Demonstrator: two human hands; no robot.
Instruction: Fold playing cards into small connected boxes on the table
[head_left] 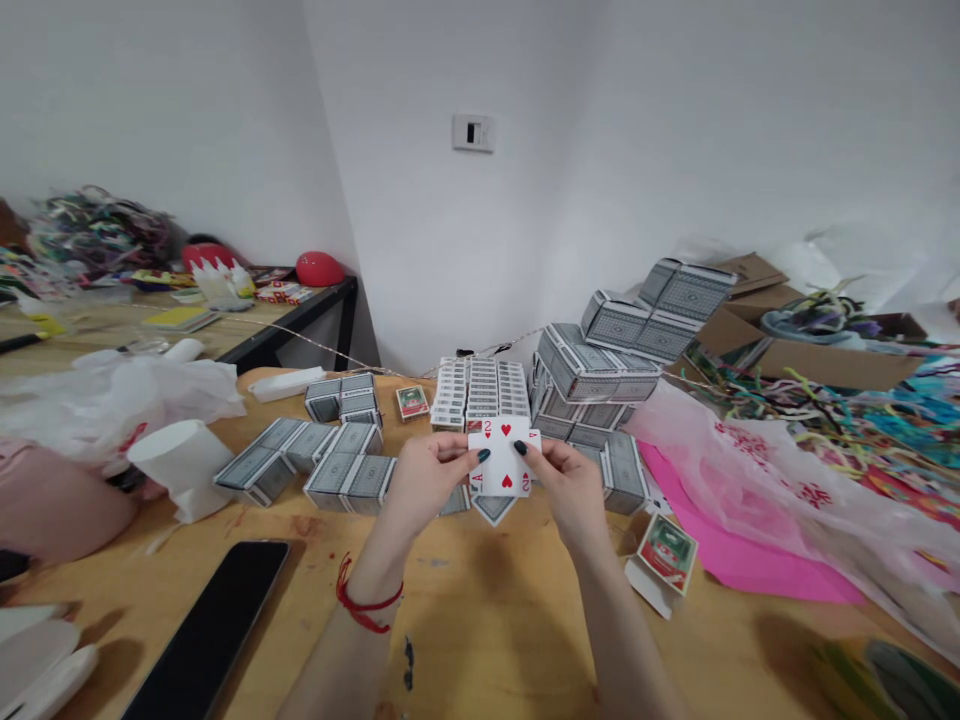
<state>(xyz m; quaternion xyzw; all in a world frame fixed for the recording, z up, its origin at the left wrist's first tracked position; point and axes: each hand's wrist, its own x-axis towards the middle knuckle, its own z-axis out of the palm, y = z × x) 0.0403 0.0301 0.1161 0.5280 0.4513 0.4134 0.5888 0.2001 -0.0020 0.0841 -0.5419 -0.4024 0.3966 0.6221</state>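
Table (480, 630), left side: black phone (210, 630) lay flat near the front edge, with a white paper cup (184, 465) beyond it and rows of grey card boxes (322, 465) further in.

Left hand (427, 478) pinched the left edge of the playing cards (504, 455), thumb on the face, fingers closed behind. Right hand (566, 488) clamped the right edge likewise.

The cards were held above mid-table, two of hearts facing up, just before the box rows.

Judged: light, thin and slick; they bend easily and are apt to slide apart, so opposite edges are the best hold.

Bare wood under the wrists gave open room. An opened pack (666, 550) and a pink bag (750, 480) crowded the right.
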